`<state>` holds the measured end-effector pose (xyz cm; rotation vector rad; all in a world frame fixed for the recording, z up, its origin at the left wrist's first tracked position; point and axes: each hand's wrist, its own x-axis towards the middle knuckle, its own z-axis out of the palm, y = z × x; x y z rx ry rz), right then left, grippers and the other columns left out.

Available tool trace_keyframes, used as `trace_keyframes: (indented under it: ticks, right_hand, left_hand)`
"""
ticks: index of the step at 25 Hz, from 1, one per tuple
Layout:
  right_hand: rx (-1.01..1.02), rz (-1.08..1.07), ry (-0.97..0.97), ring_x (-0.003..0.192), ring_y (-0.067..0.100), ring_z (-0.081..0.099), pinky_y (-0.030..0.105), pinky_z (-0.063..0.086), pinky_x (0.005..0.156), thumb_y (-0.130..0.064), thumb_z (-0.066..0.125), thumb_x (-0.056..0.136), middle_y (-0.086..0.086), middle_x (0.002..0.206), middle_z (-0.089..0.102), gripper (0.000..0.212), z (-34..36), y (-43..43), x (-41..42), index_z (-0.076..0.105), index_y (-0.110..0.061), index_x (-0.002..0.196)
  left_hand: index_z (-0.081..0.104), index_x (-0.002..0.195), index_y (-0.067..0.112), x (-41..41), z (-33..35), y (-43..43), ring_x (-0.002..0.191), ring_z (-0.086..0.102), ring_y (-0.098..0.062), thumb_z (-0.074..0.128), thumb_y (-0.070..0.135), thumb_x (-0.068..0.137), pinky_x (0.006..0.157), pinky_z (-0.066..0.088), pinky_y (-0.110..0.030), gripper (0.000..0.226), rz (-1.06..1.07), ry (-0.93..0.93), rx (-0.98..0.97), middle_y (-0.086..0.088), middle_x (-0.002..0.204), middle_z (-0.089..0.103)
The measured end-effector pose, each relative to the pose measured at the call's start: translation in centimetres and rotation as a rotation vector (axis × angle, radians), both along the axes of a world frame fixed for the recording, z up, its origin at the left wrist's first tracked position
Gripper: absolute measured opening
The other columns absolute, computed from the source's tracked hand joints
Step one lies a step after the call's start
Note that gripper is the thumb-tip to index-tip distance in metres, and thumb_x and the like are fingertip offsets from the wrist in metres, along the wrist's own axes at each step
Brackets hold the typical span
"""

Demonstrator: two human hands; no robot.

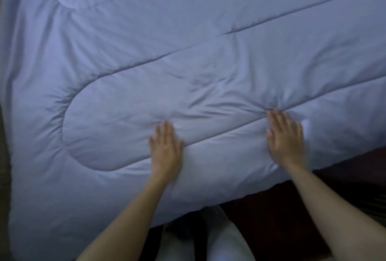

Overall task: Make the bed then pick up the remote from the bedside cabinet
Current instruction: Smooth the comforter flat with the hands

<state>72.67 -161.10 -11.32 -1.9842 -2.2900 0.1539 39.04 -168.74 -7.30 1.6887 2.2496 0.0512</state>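
Bare forearms (129,214) reach out, palms down on the blue quilt (188,41).
Left hand (166,145) and right hand (285,135) lie with fingers straight, pressing the spread-out quilt. Creases bunch at the right fingertips, and its near edge overhangs a dark surface (282,219).

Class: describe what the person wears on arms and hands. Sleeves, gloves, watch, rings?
No sleeves show: both forearms are bare to the frame edge. The left hand and right hand are ungloved, with no watch or bracelet at either wrist. Too blurred to rule out rings.
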Motion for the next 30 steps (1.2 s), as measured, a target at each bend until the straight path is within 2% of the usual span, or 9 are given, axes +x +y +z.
trace_keyframes:
  ticks: [4,7,13,16,19,22,24,27,30]
  right_hand:
    - [-0.062,-0.496,0.077,0.143,0.034,0.025,0.067,0.017,0.108,-0.035,0.028,0.092,0.013,0.156,0.028,0.058,1.2,0.7,5.4,0.031,-0.018,0.147]
    - [-0.006,-0.806,0.297,0.146,0.031,0.018,0.070,0.008,0.109,-0.030,0.026,0.085,0.015,0.157,0.024,0.066,3.3,4.2,1.1,0.030,-0.008,0.147]
    - [0.009,0.140,0.450,0.132,0.035,0.045,0.063,0.033,0.104,-0.027,0.039,0.082,0.017,0.141,0.050,0.053,4.4,5.5,-21.8,0.055,-0.006,0.129]
    - [-0.332,0.691,0.214,0.146,0.019,0.021,0.057,0.008,0.116,-0.039,0.038,0.093,0.001,0.158,0.026,0.056,4.9,3.1,-29.3,0.035,-0.021,0.146]
    - [-0.169,0.668,0.113,0.144,0.019,0.027,0.051,0.013,0.114,-0.045,0.039,0.093,-0.003,0.157,0.029,0.054,2.5,5.3,-27.6,0.036,-0.029,0.145]
    - [-0.058,0.317,0.109,0.139,0.023,0.037,0.049,0.023,0.111,-0.043,0.039,0.091,-0.002,0.151,0.039,0.053,1.3,9.0,-21.5,0.042,-0.027,0.141]
    - [-0.032,0.154,0.059,0.137,0.024,0.038,0.049,0.024,0.110,-0.042,0.037,0.091,-0.002,0.150,0.041,0.052,1.4,10.8,-16.2,0.042,-0.028,0.141]
    - [-0.003,-0.084,0.025,0.135,0.029,0.039,0.052,0.028,0.108,-0.041,0.032,0.092,0.005,0.148,0.043,0.051,1.3,11.3,-9.2,0.045,-0.025,0.138]
    - [-0.049,-0.381,-0.031,0.141,0.031,0.027,0.058,0.018,0.111,-0.042,0.026,0.091,0.008,0.154,0.032,0.056,1.2,10.0,-4.6,0.038,-0.024,0.143]
  left_hand:
    - [0.008,0.152,0.026,4.7,1.1,3.0,0.149,0.000,-0.018,0.000,0.054,0.084,0.119,0.004,-0.049,0.073,-0.335,-0.055,-0.083,0.005,0.161,0.003]
    - [0.005,0.151,0.028,-0.1,0.3,3.0,0.149,0.000,-0.016,0.002,0.058,0.084,0.119,0.002,-0.046,0.074,-0.218,0.046,-0.085,0.005,0.161,0.001]
    - [0.000,0.152,0.022,-13.8,0.2,-2.7,0.149,-0.004,-0.017,0.022,0.059,0.094,0.118,0.000,-0.048,0.072,0.315,0.082,-0.203,0.003,0.161,-0.006]
    - [0.008,0.151,0.013,-18.4,0.9,-4.8,0.148,0.002,-0.032,0.018,0.071,0.087,0.117,0.003,-0.055,0.088,0.737,0.131,-0.295,-0.007,0.161,0.002]
    - [0.021,0.148,0.005,-19.1,2.5,-2.8,0.144,0.004,-0.045,0.026,0.066,0.089,0.116,-0.003,-0.055,0.085,1.005,0.145,-0.278,-0.021,0.158,0.009]
    - [0.030,0.145,0.003,-15.8,2.2,2.2,0.143,0.013,-0.044,0.031,0.043,0.099,0.114,0.006,-0.057,0.062,0.558,0.201,-0.033,-0.025,0.155,0.017]
    - [0.027,0.148,0.009,-11.3,1.9,6.1,0.147,0.011,-0.035,0.031,0.039,0.100,0.116,0.006,-0.053,0.057,0.239,0.090,0.035,-0.016,0.158,0.015]
    - [0.015,0.151,0.023,-6.1,1.8,10.6,0.149,0.001,-0.020,0.024,0.047,0.099,0.117,-0.003,-0.048,0.058,-0.121,-0.071,-0.048,0.000,0.161,0.005]
    - [0.000,0.151,0.029,-8.8,1.0,13.3,0.148,-0.009,-0.016,0.020,0.055,0.096,0.116,-0.008,-0.050,0.064,-0.183,-0.027,-0.165,0.006,0.161,-0.008]
